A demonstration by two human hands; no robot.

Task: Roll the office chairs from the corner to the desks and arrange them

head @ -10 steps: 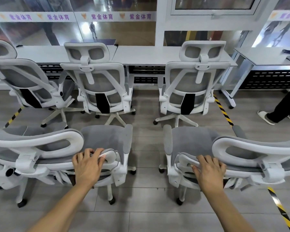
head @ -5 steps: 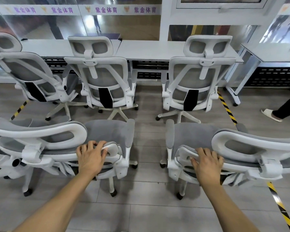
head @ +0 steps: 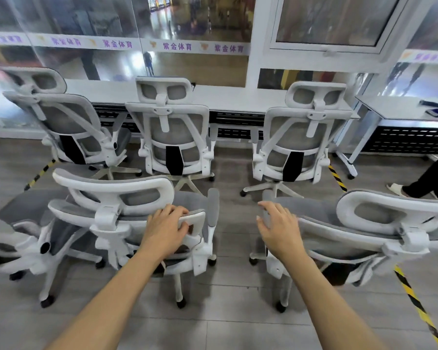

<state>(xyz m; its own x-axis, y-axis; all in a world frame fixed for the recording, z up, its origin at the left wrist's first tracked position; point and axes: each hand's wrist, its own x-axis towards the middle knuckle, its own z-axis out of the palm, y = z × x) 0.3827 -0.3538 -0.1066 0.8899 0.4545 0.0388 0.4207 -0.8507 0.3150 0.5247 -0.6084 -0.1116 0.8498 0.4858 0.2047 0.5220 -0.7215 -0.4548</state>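
Two grey mesh office chairs stand side by side just behind the row of three chairs already tucked against the long desk (head: 238,98). The left chair (head: 127,215) has its back toward the person, and the left hand (head: 166,229) sits on the top corner of its backrest, fingers curled and clamped over the white frame edge. The right chair (head: 359,223) stands a little apart from it across a strip of bare floor, its backrest running sideways, off to the right of the right hand (head: 278,228). That hand hangs with fingers spread and loose, gripping nothing, just beside the chair's near armrest and backrest corner. Both chairs lie straight ahead of the hands, the desk beyond them, so a push forward would seem to carry them deskward; the left hand is the one with a hold.
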